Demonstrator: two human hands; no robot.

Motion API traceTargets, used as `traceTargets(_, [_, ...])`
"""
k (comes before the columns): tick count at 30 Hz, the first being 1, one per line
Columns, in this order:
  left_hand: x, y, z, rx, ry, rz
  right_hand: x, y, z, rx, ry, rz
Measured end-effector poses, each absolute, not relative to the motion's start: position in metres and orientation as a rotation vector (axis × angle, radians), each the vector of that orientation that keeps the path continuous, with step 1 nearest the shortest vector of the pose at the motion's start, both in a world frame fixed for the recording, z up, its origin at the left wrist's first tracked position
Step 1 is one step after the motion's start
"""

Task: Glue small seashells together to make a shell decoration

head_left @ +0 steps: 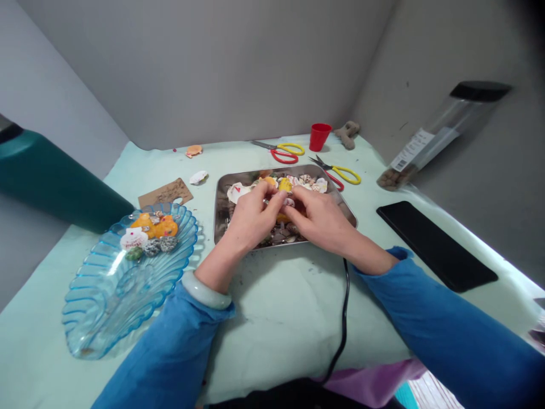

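Observation:
Both hands meet over a metal tray (349,211) full of mixed shells. My left hand (255,213) has its thumb and fingers pinched together; what lies in them is too small and hidden to name. Opposite it, my right hand (321,218) also pinches, its fingertips nearly touching the left ones. A yellow shell-like piece (285,184) shows just behind the fingertips. White shells (237,192) lie at the tray's left side, and spotted shells (307,180) are at its back. The fingers cover the tray's middle.
On the left, a blue shell-shaped dish (123,295) holds orange, white and speckled pieces beside a teal bottle (59,176). Scissors (283,149), more scissors (340,170) and a red cup (319,137) stand behind. A black phone-like slab (434,244) and clear canister (434,139) are right.

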State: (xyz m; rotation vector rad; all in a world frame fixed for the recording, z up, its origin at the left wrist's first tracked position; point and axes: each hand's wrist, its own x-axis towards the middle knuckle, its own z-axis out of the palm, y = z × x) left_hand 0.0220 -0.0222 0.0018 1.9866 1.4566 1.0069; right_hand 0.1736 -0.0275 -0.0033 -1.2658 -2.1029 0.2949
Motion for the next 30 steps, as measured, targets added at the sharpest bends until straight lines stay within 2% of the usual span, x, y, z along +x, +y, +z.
traceTargets(30, [0.0223, -0.0213, -0.0012, 2.003, 1.472, 1.008, 0.1757, -0.0285, -0.0036, -1.24, -2.166, 0.309])
